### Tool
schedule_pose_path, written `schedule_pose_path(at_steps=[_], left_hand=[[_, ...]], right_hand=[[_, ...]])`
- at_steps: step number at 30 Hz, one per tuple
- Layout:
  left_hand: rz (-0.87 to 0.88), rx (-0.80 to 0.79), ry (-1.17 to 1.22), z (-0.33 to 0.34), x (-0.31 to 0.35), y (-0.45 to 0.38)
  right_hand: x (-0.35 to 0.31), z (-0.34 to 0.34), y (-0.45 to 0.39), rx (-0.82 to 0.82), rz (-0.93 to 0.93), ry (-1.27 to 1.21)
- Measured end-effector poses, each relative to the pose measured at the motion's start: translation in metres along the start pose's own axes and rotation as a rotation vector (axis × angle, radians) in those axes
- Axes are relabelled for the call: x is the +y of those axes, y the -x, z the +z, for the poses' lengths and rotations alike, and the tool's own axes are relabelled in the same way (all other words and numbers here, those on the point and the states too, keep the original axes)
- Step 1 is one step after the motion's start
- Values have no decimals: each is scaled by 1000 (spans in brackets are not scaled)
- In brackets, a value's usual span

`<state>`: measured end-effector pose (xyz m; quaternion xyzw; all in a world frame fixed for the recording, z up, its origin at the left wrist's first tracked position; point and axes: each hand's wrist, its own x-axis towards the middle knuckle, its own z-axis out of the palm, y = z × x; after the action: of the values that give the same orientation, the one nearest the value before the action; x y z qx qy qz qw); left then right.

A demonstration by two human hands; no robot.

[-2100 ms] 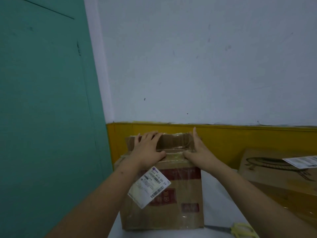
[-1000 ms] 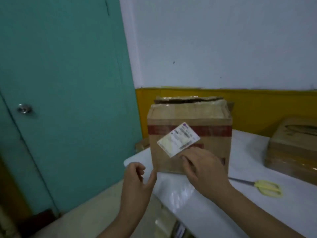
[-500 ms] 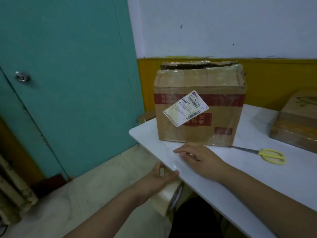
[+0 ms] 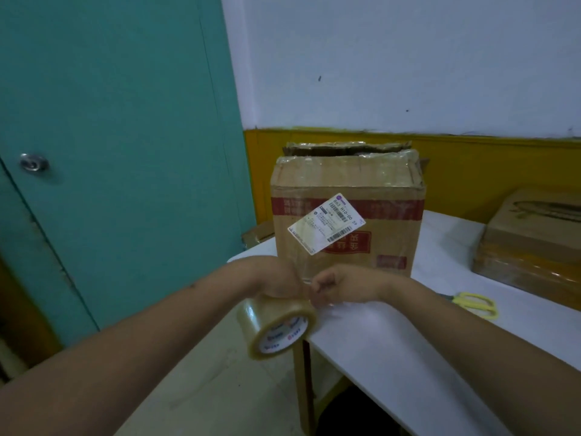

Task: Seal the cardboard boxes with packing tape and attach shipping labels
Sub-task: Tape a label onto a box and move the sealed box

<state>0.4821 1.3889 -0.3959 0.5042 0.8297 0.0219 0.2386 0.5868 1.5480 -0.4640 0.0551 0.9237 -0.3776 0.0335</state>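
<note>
A teal door (image 4: 110, 152) with a round lock fills the left side, next to a white wall with a yellow lower band. A white table (image 4: 408, 341) carries a tall cardboard box (image 4: 345, 215) near its left corner; its top is wrapped in clear tape and a white shipping label (image 4: 327, 223) sits tilted on its front. A second, flatter box (image 4: 534, 243) lies at the right, with yellow scissors (image 4: 474, 305) between it and the person. Both forearms reach forward and meet in front of the tall box. The left hand (image 4: 276, 283) grips a roll of clear tape (image 4: 276, 328) from above, off the table's edge. The right hand (image 4: 339, 287) has its fingers curled, pinching at the roll's top edge; whether it holds the tape's end is hard to tell
</note>
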Motion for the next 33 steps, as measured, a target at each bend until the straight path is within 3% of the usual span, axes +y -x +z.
schedule_pose_path(at_steps=[5, 10, 14, 18, 23, 27, 33], left_hand=[[65, 79, -181, -35, 18, 3], [199, 209, -108, -104, 39, 33], [326, 238, -22, -157, 57, 50], [419, 401, -6, -198, 78, 34], [493, 587, 37, -238, 103, -3], [487, 590, 56, -261, 105, -41], [498, 487, 76, -271, 96, -87]], right_hand=[[-7, -22, 13, 160, -61, -6], [-47, -72, 40, 375, -84, -45], [-91, -128, 68, 368, 6, 126], [-118, -193, 93, 426, 124, 179], [-116, -254, 87, 556, 273, 254], [-97, -287, 77, 594, 428, 409], [-65, -298, 63, 526, 421, -64]])
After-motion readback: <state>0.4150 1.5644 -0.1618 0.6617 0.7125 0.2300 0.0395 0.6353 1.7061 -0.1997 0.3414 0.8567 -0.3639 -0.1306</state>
